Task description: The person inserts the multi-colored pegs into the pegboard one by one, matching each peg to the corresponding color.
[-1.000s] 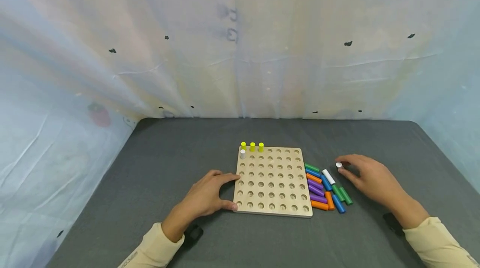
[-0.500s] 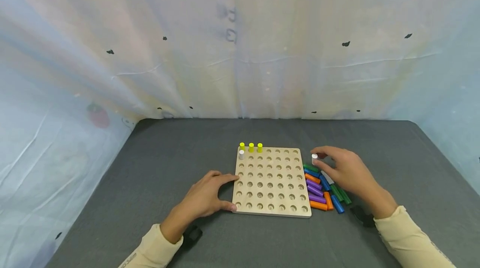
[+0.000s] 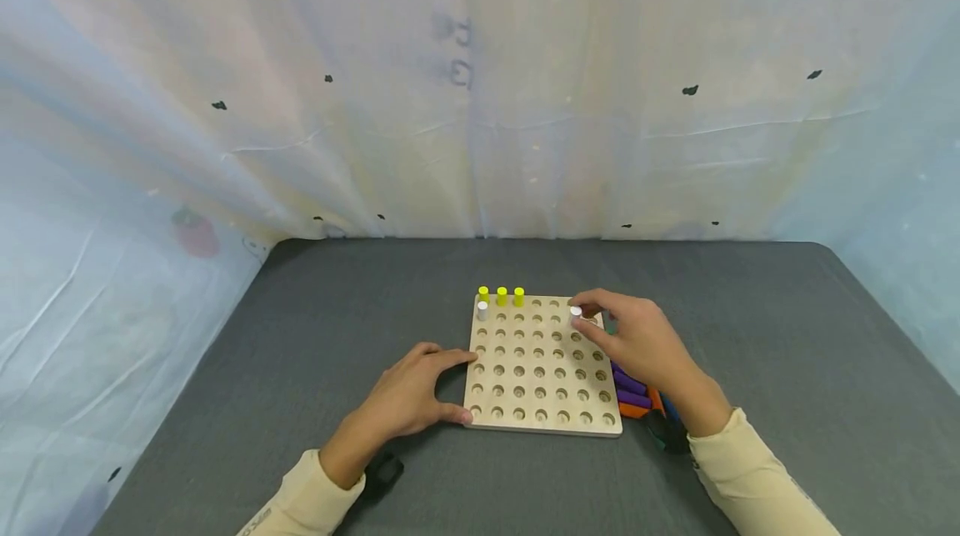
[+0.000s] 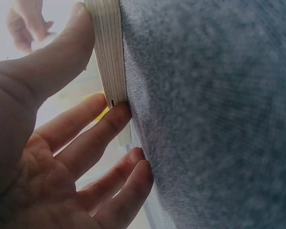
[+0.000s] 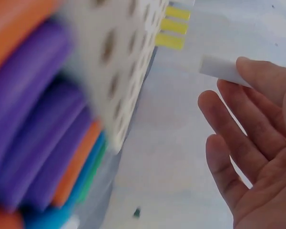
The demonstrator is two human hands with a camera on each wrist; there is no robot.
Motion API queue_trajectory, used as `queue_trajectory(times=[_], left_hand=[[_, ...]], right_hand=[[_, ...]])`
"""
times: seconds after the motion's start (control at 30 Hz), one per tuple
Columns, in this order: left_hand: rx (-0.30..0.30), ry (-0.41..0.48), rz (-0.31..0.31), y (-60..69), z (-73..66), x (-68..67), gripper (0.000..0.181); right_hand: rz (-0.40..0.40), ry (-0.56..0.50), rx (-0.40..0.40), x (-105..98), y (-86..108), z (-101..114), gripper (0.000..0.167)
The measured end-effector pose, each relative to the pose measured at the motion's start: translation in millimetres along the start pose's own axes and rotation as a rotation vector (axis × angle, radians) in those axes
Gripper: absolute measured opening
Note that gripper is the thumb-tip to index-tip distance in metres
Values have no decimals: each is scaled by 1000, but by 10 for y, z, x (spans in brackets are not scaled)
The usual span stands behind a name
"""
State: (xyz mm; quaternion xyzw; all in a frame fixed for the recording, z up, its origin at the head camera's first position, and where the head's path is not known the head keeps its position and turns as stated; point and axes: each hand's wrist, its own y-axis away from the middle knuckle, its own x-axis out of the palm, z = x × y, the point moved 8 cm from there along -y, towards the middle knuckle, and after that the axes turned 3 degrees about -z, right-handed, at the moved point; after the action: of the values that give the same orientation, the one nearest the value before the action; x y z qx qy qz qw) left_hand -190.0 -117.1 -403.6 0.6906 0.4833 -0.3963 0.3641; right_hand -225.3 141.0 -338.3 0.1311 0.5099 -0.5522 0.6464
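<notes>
A square wooden pegboard (image 3: 549, 363) with rows of round holes lies flat on the table. Three yellow pegs (image 3: 502, 297) stand upright at the left of its far row, with one white peg (image 3: 482, 312) in front of the leftmost. My left hand (image 3: 405, 393) touches the board's left side, index finger and thumb apart; the left wrist view shows its fingers extended along the wooden edge. Above the board's far right part, my right hand (image 3: 648, 344) pinches another white peg (image 5: 221, 69) between thumb and fingers. In the right wrist view that peg is clear of the board.
Loose purple pegs (image 3: 632, 386) and orange pegs (image 3: 636, 411) lie against the board's right side, partly hidden under my right arm. Blue and green ones show in the right wrist view. A pale curtain (image 3: 525, 102) hangs behind the dark grey table (image 3: 375, 294).
My right hand has carried the white peg leftward, from beyond the loose pegs to over the board's far right part. My left hand has stayed at the board's left edge.
</notes>
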Motion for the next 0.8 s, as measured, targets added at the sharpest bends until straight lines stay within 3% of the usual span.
queue_trajectory(times=[0.3, 0.8], left_hand=[[-8, -5, 12, -1, 6, 14, 80], [-2, -3, 15, 43, 22, 2, 79]], right_hand=[[85, -39, -41, 218, -332, 224, 24], [219, -100, -27, 642, -614, 312, 27]])
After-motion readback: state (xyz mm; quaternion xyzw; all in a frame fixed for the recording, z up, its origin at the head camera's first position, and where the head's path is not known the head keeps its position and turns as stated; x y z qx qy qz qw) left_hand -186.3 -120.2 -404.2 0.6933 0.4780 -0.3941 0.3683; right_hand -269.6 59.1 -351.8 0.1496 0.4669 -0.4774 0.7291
